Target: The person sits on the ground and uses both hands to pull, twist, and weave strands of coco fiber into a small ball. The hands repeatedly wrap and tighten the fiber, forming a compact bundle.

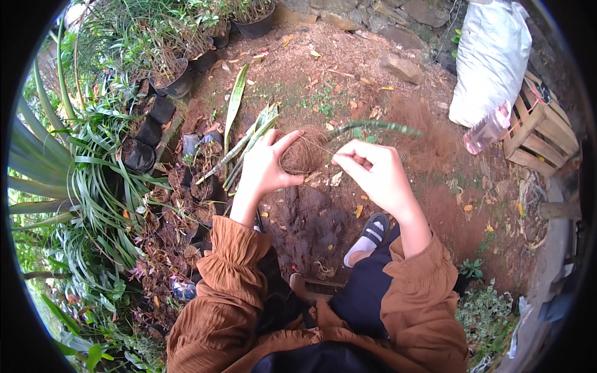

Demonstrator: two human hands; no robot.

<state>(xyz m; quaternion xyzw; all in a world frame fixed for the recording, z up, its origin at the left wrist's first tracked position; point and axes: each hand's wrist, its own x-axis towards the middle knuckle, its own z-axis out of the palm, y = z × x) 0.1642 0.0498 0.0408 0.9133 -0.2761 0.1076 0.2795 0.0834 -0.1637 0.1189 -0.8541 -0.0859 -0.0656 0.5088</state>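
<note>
My left hand (267, 165) is curved around a ball of brown plant fibre (303, 151), thumb and fingers spread along its left side. From the ball a thin strand (322, 148) runs across to my right hand (373, 170), which pinches its end between thumb and fingertips. A dark green banded snake plant leaf (382, 126) extends rightward from the ball's upper right; I cannot tell whether it is rooted inside. Several more snake plant leaves (247, 144) lie beside and behind my left hand, one with yellow edges (235, 102).
Loose brown fibre (426, 135) is spread on the soil at right. Beyond it are a white sack (492, 60), a pink bottle (487, 128) and a wooden crate (543, 128). Black pots (175, 81) and dense plants (102, 186) line the left. My sandalled foot (371, 238) rests below.
</note>
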